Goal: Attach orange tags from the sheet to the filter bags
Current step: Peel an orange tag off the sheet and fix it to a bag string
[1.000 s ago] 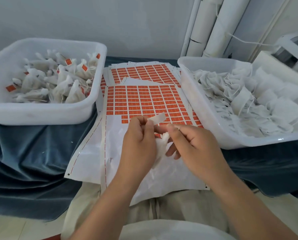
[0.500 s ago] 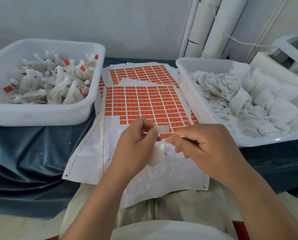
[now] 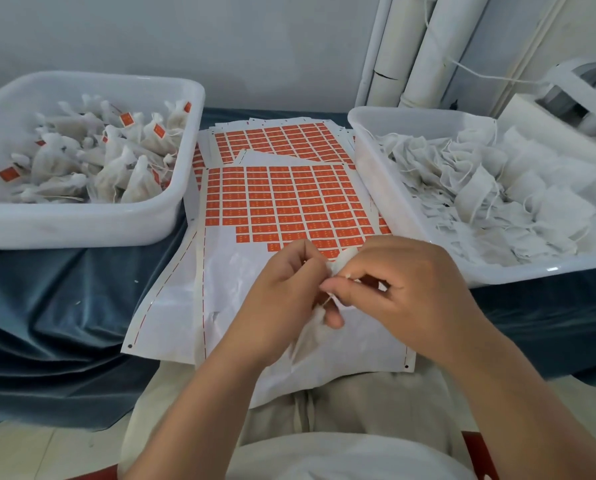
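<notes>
Both hands meet over the near, stripped part of the sheet of orange tags (image 3: 289, 202), which lies on the blue cloth (image 3: 64, 306) covering the tabletop, between two white tubs. Left hand (image 3: 282, 299): fingers curled, pinching the top of a white filter bag (image 3: 310, 330) whose body hangs below the knuckles. Right hand (image 3: 404, 289): thumb and forefinger pressed together on the bag's string end, touching the left fingers, and I cannot tell if a tag sits in that pinch. Left tub (image 3: 82, 233) holds tagged bags (image 3: 116, 161); right tub (image 3: 386, 174) holds untagged bags (image 3: 480, 188).
</notes>
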A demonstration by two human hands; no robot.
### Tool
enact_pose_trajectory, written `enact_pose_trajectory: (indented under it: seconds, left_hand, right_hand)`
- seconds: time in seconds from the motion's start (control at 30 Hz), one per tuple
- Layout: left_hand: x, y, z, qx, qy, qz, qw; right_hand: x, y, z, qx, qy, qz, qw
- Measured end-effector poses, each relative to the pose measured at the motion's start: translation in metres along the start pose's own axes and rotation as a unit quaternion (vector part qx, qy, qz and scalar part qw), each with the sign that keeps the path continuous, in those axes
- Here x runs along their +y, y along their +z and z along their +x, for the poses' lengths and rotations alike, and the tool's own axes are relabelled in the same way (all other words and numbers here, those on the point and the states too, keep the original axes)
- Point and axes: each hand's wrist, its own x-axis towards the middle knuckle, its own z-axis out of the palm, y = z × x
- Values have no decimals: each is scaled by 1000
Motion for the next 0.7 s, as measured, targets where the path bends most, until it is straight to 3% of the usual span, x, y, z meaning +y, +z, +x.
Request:
enact_pose_trajectory:
  seconds: [0.13,0.27,0.53,0.7]
  left_hand:
    - [1,-2,-1,34,46,100,993]
    - [2,-4,-2,42,75,178,980]
    - [3,-7,-2,46,70,133,988]
    - [7,-5,-1,42,54,64,996]
  right_hand:
    - [1,0,1,18,-1,-7,1000]
    - [2,1,2,-51,100,66,992]
    - [1,4,2,-61,167,133,975]
    - [1,5,1,-21,200,192,961]
